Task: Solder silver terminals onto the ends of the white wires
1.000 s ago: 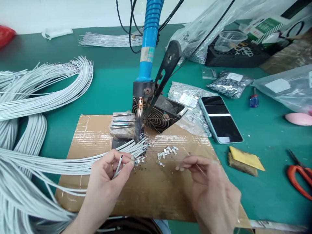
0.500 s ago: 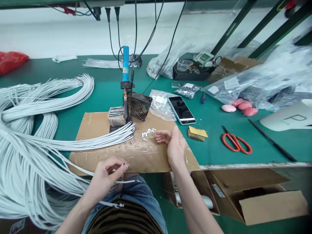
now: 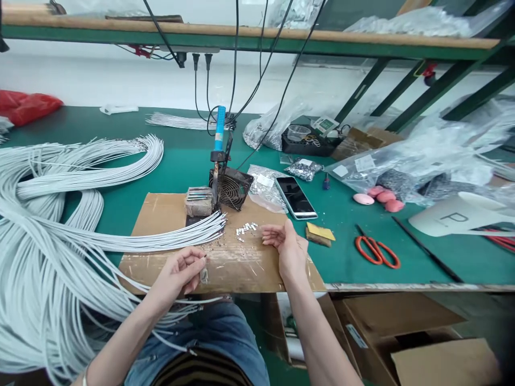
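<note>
My left hand (image 3: 185, 269) hovers over the near edge of the cardboard sheet (image 3: 241, 273), thumb and forefinger pinched together. Whatever lies between the fingertips is too small to make out. My right hand (image 3: 288, 251) stays open over the right part of the sheet, fingers stretched toward several small white pieces (image 3: 246, 229) and apart from them. A bundle of white wires (image 3: 161, 244) stretches over the cardboard, its stripped ends beneath an upright soldering iron (image 3: 219, 131). Loose wire ends (image 3: 201, 301) hang over my lap, below the left hand.
A large heap of white wires (image 3: 36, 257) covers the left side. Behind the iron stands a black fan (image 3: 233, 188). To the right lie a phone (image 3: 296, 197), a yellow-topped sponge (image 3: 320, 234), orange-handled scissors (image 3: 376, 251) and a black rod (image 3: 426, 249). Open cardboard boxes (image 3: 402, 321) stand below the edge.
The view has tilted upward, so the shelf now shows. My left hand has risen from over my lap to the cardboard's near edge. The right hand keeps almost the same place beside the white pieces.
</note>
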`<state>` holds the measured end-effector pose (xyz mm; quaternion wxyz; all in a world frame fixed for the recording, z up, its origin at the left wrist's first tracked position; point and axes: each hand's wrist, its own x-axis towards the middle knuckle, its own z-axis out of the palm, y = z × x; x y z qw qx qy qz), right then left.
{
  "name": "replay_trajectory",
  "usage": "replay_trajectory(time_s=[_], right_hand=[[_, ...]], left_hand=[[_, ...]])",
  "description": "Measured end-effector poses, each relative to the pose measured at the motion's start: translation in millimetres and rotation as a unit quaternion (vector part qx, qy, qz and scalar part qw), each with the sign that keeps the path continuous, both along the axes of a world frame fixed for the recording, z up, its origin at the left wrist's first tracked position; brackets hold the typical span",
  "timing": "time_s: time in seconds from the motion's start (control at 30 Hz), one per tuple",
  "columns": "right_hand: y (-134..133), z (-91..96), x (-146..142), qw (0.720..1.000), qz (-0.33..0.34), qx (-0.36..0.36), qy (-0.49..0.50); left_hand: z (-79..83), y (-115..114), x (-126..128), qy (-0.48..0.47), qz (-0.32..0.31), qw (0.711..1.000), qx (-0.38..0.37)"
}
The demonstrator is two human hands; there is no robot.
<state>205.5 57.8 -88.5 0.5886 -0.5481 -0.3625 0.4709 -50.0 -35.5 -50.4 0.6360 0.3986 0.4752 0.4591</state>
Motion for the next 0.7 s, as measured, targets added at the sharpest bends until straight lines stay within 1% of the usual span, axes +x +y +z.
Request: replay_trajectory(time_s=[0.2,0.33,0.43,0.53,0.63,0.7], right_hand=[[1,-4.4,6,0.998,-0.055,0.022,-0.015],[-1,-2.8,7,0.995,-0.078,0.040,-0.036],[-4,0.8,4,0.993,-0.092,0.051,-0.054],[-10,4.9,-1,0.989,-0.105,0.064,-0.077],[-22,9.1,-12,0.984,-0.124,0.083,-0.101],[-34,12.8,-25,0.982,-0.113,0.092,-0.119]], left_hand=[[-5.9,16,-6,-0.086,-0.026,0.995,-0.052],[-3.8,22,-9,-0.135,-0.030,0.987,-0.083],[-2.7,20,-12,-0.152,-0.036,0.983,-0.097],[-6.1,13,-13,-0.156,-0.044,0.982,-0.098],[-10.7,9,-12,-0.155,-0.046,0.982,-0.093],[-12.0,8,-11,-0.152,-0.040,0.983,-0.091]])
